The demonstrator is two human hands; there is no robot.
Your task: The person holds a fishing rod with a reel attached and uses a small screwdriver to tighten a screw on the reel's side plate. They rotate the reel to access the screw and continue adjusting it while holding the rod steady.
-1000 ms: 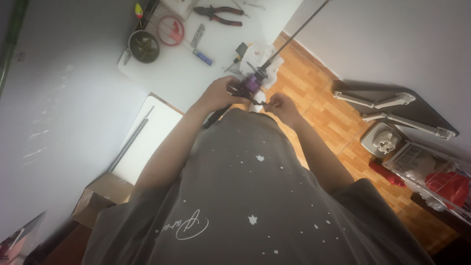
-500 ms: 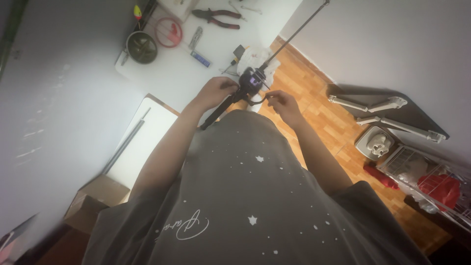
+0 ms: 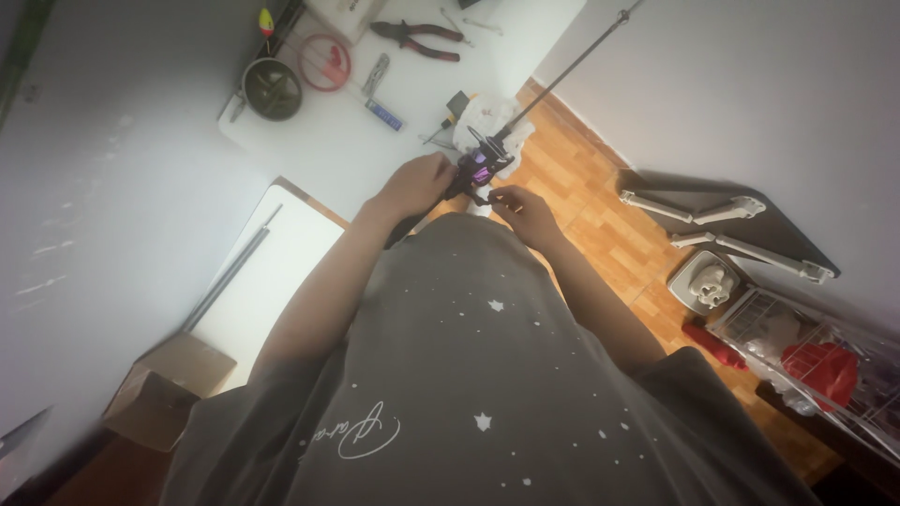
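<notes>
**Both hands on a fishing rod above the white table**

White tabletop [image 3: 356, 155] and orange-brown wooden floor [image 3: 600, 225] fill the view below us, with pale walls on both sides.

We see our left hand [image 3: 420, 184] closed around the dark handle of a thin black fishing rod [image 3: 572, 67], just behind its small black and purple reel [image 3: 480, 167]. Our right hand [image 3: 523, 210] sits just beside the reel on its other side, fingers pinched at the reel's crank; whether they fully grip it we cannot tell. The two hands are close together, with the reel between them. From there the rod runs up and away over the table edge toward the top of the view. A crumpled white cloth [image 3: 483, 117] lies on the table near the reel.

Farther out on the table we find red-handled pliers [image 3: 422, 39], a round red ring of line [image 3: 324, 64], a dark round spool [image 3: 273, 89] and a small blue-tipped tool [image 3: 382, 114]. A white board [image 3: 272, 281] with a grey rod [image 3: 230, 272] lying on it stands beside the table, and a brown cardboard box [image 3: 167, 389] sits below it. On the right, a dark folded table with white legs [image 3: 731, 220] lies on the floor, near a wire basket holding red cloth [image 3: 816, 361]. Our grey star-printed shirt [image 3: 469, 394] fills the foreground.
</notes>
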